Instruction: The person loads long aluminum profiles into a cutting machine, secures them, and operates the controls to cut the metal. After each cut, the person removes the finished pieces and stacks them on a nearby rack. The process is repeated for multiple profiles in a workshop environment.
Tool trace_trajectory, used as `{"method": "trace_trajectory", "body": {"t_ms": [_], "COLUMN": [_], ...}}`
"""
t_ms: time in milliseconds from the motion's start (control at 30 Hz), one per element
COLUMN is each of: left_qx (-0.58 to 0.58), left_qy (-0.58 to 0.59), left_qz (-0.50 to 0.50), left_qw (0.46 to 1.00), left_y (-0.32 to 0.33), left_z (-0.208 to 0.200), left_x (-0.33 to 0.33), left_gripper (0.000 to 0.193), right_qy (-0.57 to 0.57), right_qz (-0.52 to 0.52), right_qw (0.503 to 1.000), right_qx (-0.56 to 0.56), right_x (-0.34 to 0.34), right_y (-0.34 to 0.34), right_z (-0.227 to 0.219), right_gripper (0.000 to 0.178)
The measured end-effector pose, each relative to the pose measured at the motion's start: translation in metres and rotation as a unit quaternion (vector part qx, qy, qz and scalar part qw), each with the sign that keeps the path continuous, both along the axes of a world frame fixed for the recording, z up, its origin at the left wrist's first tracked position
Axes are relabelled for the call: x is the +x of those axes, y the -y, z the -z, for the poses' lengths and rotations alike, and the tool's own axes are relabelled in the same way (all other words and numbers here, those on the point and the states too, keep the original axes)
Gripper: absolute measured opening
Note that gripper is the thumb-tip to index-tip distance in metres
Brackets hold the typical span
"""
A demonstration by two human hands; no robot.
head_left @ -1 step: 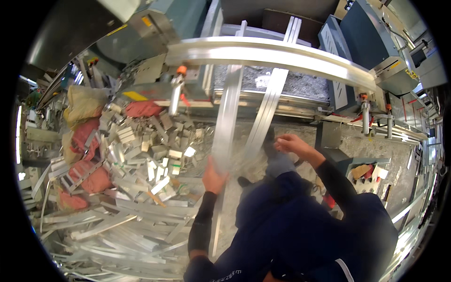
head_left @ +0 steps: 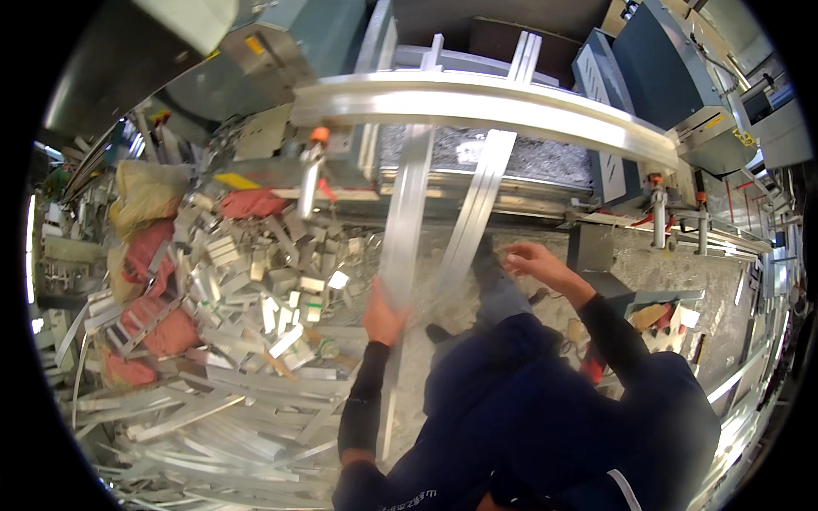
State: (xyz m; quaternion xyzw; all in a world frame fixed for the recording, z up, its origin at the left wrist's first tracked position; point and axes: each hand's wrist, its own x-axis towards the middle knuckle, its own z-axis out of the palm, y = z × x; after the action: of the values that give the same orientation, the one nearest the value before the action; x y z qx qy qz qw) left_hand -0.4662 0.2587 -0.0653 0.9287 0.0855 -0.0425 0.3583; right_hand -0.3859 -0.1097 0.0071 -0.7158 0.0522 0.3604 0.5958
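Note:
My left hand (head_left: 385, 313) grips the edge of a long, pale aluminium profile (head_left: 404, 217) near its blurred lower part. This profile slopes up and away from me. To its right a second, grooved aluminium profile (head_left: 480, 200) runs nearly alongside. Both pass beneath a wide, shiny aluminium profile (head_left: 460, 100) that lies crosswise between the machine's two sides. My right hand (head_left: 538, 262) hovers to the right of the grooved profile's near end. Its fingers are loosely bent with a gap to the thumb, and I see nothing in them.
Metal offcuts (head_left: 281, 281) heap up on the left beside red sacks (head_left: 170, 328) and a yellowish sack (head_left: 146, 192). Orange-topped clamps (head_left: 310, 183) stand at the machine's front edge. A grey-blue machine head (head_left: 669, 77) rises at the right. An open bin (head_left: 669, 308) sits on the floor.
The whole view has shifted slightly. Both hands keep nearly the same places relative to the profiles, and the grip of my left hand looks the same.

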Motion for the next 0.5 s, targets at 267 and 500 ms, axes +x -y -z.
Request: {"method": "trace_trajectory", "body": {"t_ms": [267,500], "left_qx": [0.053,0.178], "left_qy": [-0.019,-0.088], "left_qz": [-0.004,0.048], "left_qw": [0.998,0.979], "left_y": [0.070,0.090], "left_z": [0.055,0.156], "left_x": [0.246,0.387], "left_gripper": [0.097,0.070], "right_qy": [0.434,0.342], "right_qz": [-0.093,-0.302], "right_qw": [0.796,0.746], "right_qx": [-0.412,-0.485], "right_x": [0.205,0.278], "right_y": [0.133,0.222], "right_z": [-0.104,-0.085], "right_gripper": [0.083,0.114]}}
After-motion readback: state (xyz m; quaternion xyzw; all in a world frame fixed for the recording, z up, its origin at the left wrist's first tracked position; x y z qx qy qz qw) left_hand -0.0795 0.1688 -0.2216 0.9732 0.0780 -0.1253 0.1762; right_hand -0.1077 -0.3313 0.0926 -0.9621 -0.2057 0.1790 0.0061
